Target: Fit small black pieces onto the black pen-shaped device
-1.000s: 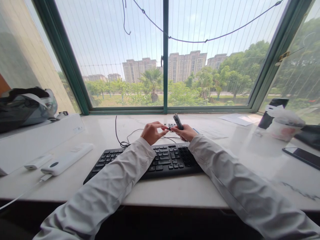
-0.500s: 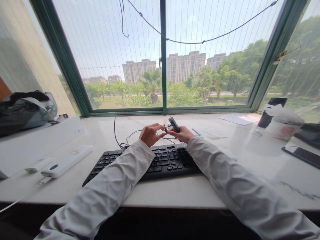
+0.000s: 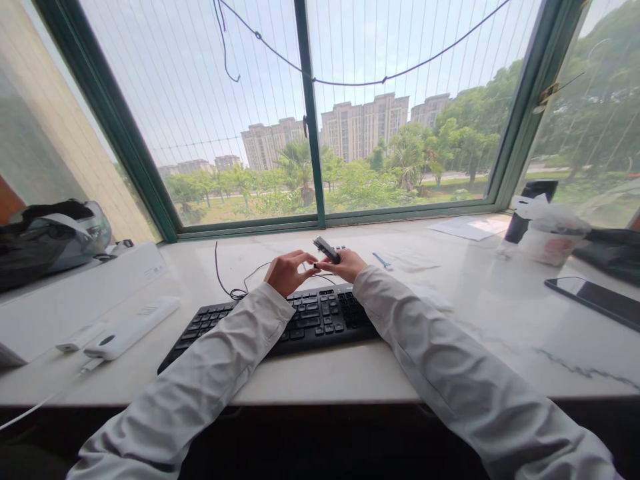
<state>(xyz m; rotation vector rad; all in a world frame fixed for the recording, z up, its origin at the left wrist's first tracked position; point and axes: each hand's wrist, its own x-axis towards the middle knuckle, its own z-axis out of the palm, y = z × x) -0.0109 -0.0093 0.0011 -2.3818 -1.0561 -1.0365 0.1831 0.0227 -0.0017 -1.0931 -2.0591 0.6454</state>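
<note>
Both of my hands are close together above the back edge of a black keyboard (image 3: 305, 327). My left hand (image 3: 286, 272) has thumb and fingers pinched around a small black piece (image 3: 315, 266), perhaps a keycap. My right hand (image 3: 347, 265) is closed on a short black tool (image 3: 327, 251) with a greyish, brush-like end pointing up and left. Its thumb and finger also reach the small black piece. Behind this hand, a few small dark pieces (image 3: 340, 247) lie on the table, partly hidden.
A thin blue stick (image 3: 383, 261) lies right of the hands. At left are a white power bank (image 3: 131, 327), a white box (image 3: 80, 300) and a dark helmet-like object (image 3: 55, 237). A phone (image 3: 595, 300) and a bagged cup (image 3: 553, 240) sit right. A black cable (image 3: 237, 293) curls behind the keyboard.
The black tool in my right hand has tipped over to the left and lies flatter. Both hands still meet at the small black piece. The whole view has shifted and tilted slightly.
</note>
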